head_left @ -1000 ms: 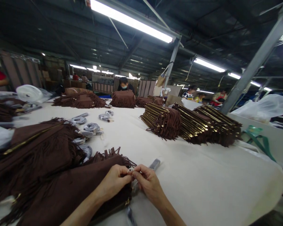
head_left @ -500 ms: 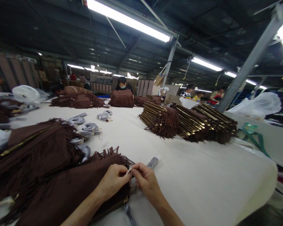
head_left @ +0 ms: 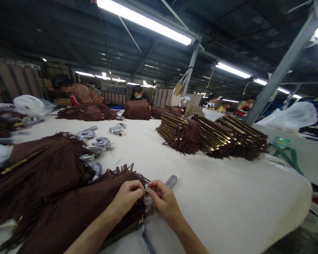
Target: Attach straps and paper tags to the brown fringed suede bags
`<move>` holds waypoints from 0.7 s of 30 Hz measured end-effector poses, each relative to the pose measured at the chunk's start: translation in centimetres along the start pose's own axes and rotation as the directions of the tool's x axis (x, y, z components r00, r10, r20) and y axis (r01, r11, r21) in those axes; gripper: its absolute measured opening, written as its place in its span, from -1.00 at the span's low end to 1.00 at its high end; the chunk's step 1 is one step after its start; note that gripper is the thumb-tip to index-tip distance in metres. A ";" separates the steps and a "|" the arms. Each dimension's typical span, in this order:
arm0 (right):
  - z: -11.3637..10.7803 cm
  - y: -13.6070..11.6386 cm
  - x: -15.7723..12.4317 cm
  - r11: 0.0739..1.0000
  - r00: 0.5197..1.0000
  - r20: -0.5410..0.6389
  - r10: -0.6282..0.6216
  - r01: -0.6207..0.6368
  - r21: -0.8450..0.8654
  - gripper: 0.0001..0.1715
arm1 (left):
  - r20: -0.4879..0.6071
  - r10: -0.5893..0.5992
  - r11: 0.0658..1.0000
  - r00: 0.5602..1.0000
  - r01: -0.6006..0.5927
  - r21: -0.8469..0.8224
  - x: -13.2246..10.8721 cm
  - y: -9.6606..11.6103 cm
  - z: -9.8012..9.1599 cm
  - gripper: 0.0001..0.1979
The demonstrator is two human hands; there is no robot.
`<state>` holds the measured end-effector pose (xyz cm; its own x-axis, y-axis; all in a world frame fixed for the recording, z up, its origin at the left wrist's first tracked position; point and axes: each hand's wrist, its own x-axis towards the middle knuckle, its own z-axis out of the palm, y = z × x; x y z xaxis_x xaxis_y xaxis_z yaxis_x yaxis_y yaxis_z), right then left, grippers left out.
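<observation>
Head view | left hand [head_left: 127,197] and right hand [head_left: 163,201] pinched closed on small metal fitting [head_left: 146,189] | over brown fringed bag [head_left: 76,211]

a dark brown suede bag [head_left: 76,211] with long fringe lies flat on the cream desk [head_left: 228,197], at the near left, its fringed end pointing away toward a pile of like bags. a gold zip edge shows along its near side. at the bag's right corner a small silver metal piece [head_left: 146,189] is pinched between the fingertips of the left hand [head_left: 127,197] and the right hand [head_left: 164,201], which meet just above the corner. a pale strap wrapped in clear plastic [head_left: 148,203] runs under the hands, and its grey end [head_left: 171,181] lies on the desk just beyond them.
</observation>
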<state>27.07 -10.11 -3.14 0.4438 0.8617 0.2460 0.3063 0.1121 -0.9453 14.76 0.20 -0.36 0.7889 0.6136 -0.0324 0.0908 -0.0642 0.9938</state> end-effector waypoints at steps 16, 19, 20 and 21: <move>-3.8 -2.3 -2.4 0.788 0.968 0.210 0.134 0.024 -0.615 -0.74 | 0.255 -0.137 0.811 0.957 0.257 -0.526 0.0 0.0 -1.5 -0.83; -3.1 -2.4 -2.9 0.758 0.956 0.276 0.101 0.105 -0.643 -0.69 | 0.281 -0.144 0.766 0.949 0.287 -0.575 -0.1 0.1 -1.6 -0.82; -3.0 -2.4 -3.0 0.764 0.952 0.295 0.084 0.129 -0.633 -0.71 | 0.289 -0.147 0.745 0.946 0.298 -0.596 -0.1 0.2 -1.6 -0.82; -2.9 -2.4 -3.0 0.775 0.950 0.306 0.065 0.145 -0.615 -0.75 | 0.294 -0.149 0.725 0.944 0.307 -0.617 -0.2 0.3 -1.6 -0.82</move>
<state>27.47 -14.44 -0.95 0.1836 0.9771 0.1071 0.8196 -0.0920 -0.5655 13.71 1.34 0.09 0.9101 0.3570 -0.2103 -0.0667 0.6271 0.7761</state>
